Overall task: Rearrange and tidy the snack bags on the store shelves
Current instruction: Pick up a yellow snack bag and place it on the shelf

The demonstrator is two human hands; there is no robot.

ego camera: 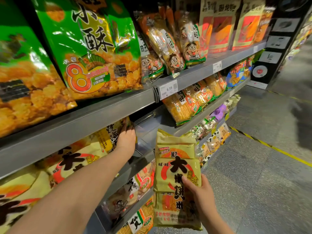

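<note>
My right hand [200, 193] grips a tall yellow rice-cracker bag [175, 179] with a red ring and black characters, held upright in front of the shelves. My left hand [126, 139] reaches into the second shelf and rests its fingers on a yellow snack bag [116, 132] at the right end of a row of matching yellow bags [72, 162]. To the right of that hand the shelf holds a gap behind a clear plastic divider [145, 134].
Large green snack bags [94, 48] fill the top shelf at left, small cartoon-face cracker packs [175, 48] and tan pouches [221, 26] to their right. A price tag [168, 89] hangs on the grey shelf rail [101, 114]. Lower shelves hold more packs. A yellow-black floor stripe [270, 146] runs at right.
</note>
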